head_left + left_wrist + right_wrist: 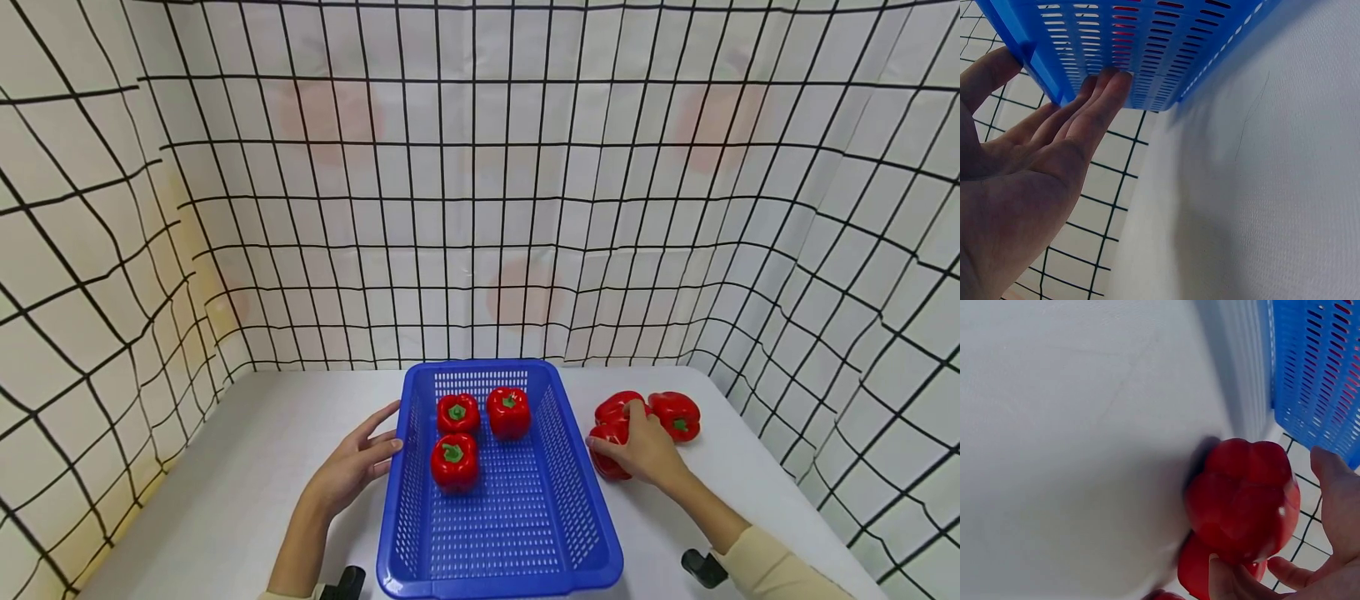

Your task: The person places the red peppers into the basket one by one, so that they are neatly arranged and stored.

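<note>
A blue plastic basket (517,542) holds three red bell peppers: one at the back left (467,415), one at the back right (510,417) and one in front (454,467). My left hand (351,471) touches the basket's left side with extended fingers, its thumb by the rim in the left wrist view. Right of the basket, my right hand (648,446) reaches over the nearest loose red bell pepper (1241,494). Its thumb stands apart from that pepper in the right wrist view; the fingers are at its other side. The pepper rests on the table.
Two more red bell peppers, one behind (617,405) and one to the right (677,417), lie beside the right hand. A white-covered table (247,467) carries everything. Black grid netting over white sheets (472,183) encloses the back and both sides.
</note>
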`<move>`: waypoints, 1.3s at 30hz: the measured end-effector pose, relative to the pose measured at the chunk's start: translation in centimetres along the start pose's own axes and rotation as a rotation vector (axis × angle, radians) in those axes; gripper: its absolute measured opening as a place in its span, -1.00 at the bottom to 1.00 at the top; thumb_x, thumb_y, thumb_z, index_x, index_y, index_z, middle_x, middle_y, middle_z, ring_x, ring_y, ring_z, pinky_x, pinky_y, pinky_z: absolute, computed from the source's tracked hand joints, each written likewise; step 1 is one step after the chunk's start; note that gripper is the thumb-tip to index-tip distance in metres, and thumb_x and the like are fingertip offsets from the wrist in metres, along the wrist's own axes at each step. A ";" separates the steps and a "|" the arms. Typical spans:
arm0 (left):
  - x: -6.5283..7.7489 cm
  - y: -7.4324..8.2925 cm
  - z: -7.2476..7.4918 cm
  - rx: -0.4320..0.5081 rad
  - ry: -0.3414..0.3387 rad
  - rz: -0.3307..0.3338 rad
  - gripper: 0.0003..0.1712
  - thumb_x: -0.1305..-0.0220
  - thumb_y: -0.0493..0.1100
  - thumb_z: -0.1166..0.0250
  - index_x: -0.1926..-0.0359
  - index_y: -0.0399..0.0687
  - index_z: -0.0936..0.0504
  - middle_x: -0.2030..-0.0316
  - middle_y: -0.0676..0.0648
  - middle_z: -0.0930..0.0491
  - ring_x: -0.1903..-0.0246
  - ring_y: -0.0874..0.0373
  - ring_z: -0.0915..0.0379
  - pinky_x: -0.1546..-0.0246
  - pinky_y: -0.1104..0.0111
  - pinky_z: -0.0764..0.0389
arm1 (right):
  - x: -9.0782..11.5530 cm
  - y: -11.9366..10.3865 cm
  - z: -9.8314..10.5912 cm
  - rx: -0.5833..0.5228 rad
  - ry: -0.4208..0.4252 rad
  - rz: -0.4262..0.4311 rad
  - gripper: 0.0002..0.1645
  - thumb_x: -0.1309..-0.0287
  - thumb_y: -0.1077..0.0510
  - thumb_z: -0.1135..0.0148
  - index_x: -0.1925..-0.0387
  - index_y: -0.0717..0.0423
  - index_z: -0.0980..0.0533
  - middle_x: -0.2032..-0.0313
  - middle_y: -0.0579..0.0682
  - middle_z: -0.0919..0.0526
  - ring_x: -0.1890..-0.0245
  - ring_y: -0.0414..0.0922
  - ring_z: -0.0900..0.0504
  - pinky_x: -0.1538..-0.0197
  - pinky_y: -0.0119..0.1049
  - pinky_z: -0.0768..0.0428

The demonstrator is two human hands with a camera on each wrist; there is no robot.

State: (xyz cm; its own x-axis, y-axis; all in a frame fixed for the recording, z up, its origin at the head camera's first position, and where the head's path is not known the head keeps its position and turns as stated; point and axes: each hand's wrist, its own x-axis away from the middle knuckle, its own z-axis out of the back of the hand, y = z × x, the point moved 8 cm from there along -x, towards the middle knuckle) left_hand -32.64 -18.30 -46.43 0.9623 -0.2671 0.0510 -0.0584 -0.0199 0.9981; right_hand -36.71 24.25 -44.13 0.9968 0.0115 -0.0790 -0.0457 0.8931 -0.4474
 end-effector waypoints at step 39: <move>-0.1 0.0 0.0 0.015 -0.013 -0.006 -0.13 -0.41 -0.13 -0.28 -0.60 0.21 -0.07 -0.48 -0.34 -0.24 -0.31 -0.22 -0.47 -0.24 0.06 -0.57 | 1.0 -0.6 0.7 0.012 0.103 0.057 -0.11 0.11 0.01 -0.60 -0.14 0.33 -0.32 -0.06 0.54 -0.46 -0.08 0.49 -0.48 0.08 0.31 -0.69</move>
State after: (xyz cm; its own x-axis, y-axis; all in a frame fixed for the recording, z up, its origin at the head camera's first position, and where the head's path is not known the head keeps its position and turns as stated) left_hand -32.74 -18.27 -46.42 0.9590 -0.2799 0.0448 -0.0572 -0.0362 0.9977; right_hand -35.60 24.02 -43.26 0.9806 0.0171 -0.1951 -0.1010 0.8976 -0.4291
